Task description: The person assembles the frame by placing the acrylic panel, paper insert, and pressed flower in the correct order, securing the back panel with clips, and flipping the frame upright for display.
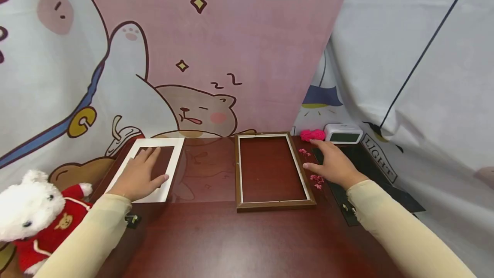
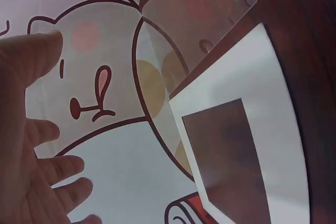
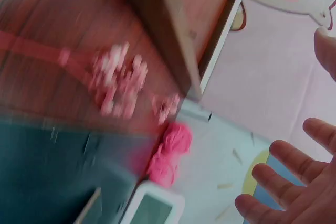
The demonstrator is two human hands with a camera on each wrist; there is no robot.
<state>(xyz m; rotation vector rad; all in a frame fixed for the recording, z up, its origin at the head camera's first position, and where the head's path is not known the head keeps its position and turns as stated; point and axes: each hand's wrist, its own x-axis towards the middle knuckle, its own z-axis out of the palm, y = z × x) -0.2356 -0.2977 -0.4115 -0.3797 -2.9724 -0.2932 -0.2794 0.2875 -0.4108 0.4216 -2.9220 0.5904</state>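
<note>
My left hand [image 1: 140, 178] over white card frame [image 1: 175, 154], fingers slightly apart, thumb spread wide; whether touching, cannot tell. My right hand [image 1: 335, 164] near pink flowers [image 1: 317, 179] and pink yarn [image 1: 312, 135], fingers apart. Wooden frame [image 1: 275, 205] flat on table [image 1: 216, 243], between hands, nearer right one. Clear sheet [image 1: 208, 168] between white card frame and wooden frame.

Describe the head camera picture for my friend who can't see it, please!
A person's left hand hovers over a white rectangular frame, the right hand near a brown frame and pink flowers, at a reddish-brown table. On the picture's left is a white plush toy in red; behind hangs cloth printed with cartoon animals.
</note>
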